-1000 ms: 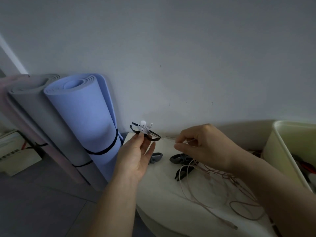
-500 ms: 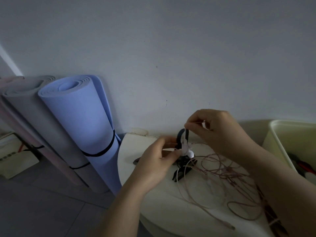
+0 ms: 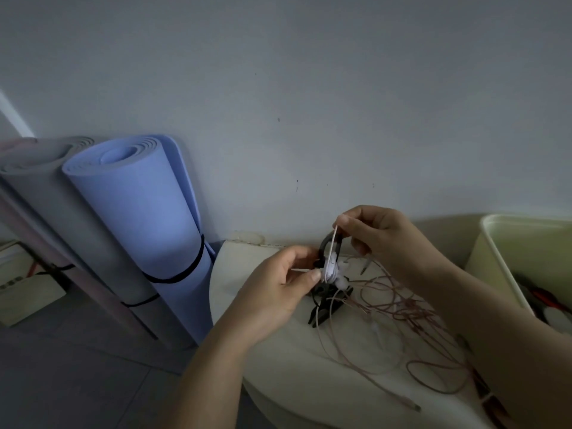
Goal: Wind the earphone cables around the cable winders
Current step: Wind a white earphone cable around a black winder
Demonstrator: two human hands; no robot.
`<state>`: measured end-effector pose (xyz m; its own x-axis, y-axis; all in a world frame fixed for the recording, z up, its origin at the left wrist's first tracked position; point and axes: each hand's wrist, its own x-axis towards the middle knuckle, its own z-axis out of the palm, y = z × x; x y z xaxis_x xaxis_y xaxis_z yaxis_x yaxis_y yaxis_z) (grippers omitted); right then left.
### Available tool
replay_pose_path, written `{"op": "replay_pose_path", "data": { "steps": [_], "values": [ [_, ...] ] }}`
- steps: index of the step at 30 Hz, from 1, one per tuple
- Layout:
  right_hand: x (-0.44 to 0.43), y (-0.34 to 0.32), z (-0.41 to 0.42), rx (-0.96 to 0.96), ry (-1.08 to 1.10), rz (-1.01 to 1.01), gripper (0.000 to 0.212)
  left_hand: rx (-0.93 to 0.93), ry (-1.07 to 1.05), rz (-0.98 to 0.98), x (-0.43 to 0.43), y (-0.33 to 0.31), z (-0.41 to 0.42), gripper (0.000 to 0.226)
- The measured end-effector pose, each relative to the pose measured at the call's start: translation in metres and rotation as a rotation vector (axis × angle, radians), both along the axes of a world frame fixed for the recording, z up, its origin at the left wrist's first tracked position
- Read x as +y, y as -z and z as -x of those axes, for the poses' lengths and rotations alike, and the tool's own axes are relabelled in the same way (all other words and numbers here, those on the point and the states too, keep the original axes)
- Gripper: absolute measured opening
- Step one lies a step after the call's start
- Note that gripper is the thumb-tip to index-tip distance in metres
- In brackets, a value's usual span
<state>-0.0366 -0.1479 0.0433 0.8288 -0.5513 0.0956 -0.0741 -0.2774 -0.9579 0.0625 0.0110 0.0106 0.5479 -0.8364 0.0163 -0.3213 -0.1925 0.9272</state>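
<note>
With our left hand [image 3: 275, 292] pinching the black winder [image 3: 323, 244] and our right hand [image 3: 383, 233] pinching the white cable [image 3: 333, 243] just above it, we should lay turns taut and even.

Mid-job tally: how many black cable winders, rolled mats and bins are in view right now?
Black cable winders: 2, the held winder in the left hand (right hand pinching the white cable), the spare winder on the table.
Rolled mats: 3, the blue mat, the grey mat, the pinkish mat mostly hidden.
Bins: 1, the cream bin.
Total: 6
</note>
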Motion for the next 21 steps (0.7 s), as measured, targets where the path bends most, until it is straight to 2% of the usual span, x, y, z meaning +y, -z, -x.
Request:
{"op": "replay_pose_path", "data": {
  "steps": [3, 8, 12, 14, 16, 21],
  "values": [
    [-0.001, 0.002, 0.000, 0.005, 0.012, -0.005, 0.022, 0.026, -0.002, -0.018, -0.001, 0.001, 0.000, 0.025],
    [-0.006, 0.006, -0.003, -0.040, -0.014, -0.182, 0.017, 0.135, 0.007, 0.022, -0.001, 0.002, 0.001, 0.027],
    [-0.003, 0.010, -0.004, 0.008, -0.113, -0.448, 0.023, 0.301, 0.067, 0.165, -0.003, 0.000, 0.006, 0.032],
    [0.004, 0.016, -0.007, 0.059, -0.168, -0.503, 0.032, 0.403, 0.059, 0.262, -0.003, -0.001, 0.005, 0.036],
    [0.008, 0.022, -0.012, 0.128, -0.186, -0.382, 0.032, 0.501, 0.001, 0.353, -0.003, -0.002, 0.004, 0.036],
    [0.022, 0.016, -0.016, 0.249, -0.186, 0.226, 0.033, 0.759, -0.198, 0.510, 0.000, -0.008, -0.004, 0.022]
  ]
}}
